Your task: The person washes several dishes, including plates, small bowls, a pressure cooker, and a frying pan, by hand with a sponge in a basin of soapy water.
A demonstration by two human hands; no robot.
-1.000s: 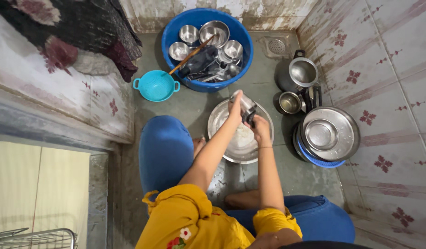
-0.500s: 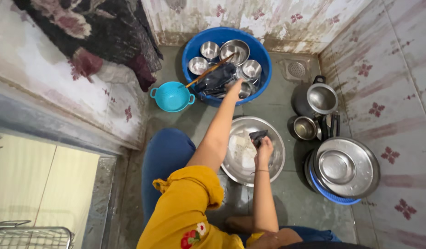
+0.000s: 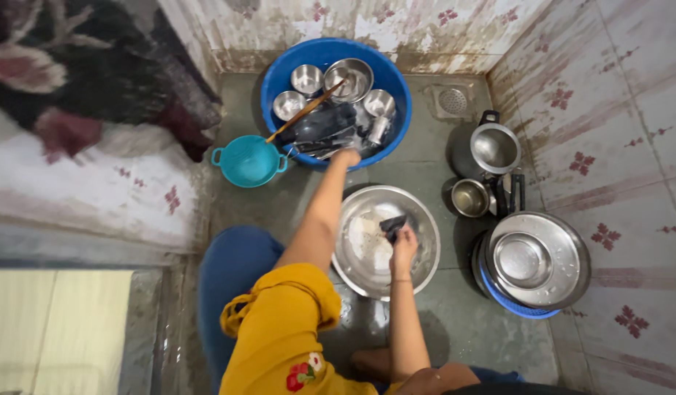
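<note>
The floor is wet grey stone or cement, closed in at its far edge and right edge by pale tiled walls with small red flower marks and grimy staining along the bottom. A square metal drain grate sits in the far right corner of the floor.

The left hand is stretched to the near rim of a round blue plastic tub at the far edge of the floor, among dark utensils; whether its fingers are open or closed cannot be told. The tub holds several small steel bowls and a wooden-handled spoon. Just beside the tub, on its left, stands a small teal plastic bowl with two handles.

The right hand is closed around a dark scrubbing pad, pressed into a wide shallow steel basin in the middle of the floor, wet and soapy inside.

Along the right edge stand a steel pot with a black handle, a small steel cup, and a large steel dish resting on a blue rim.

At the left, a dark floral cloth hangs above a pale patterned surface.
</note>
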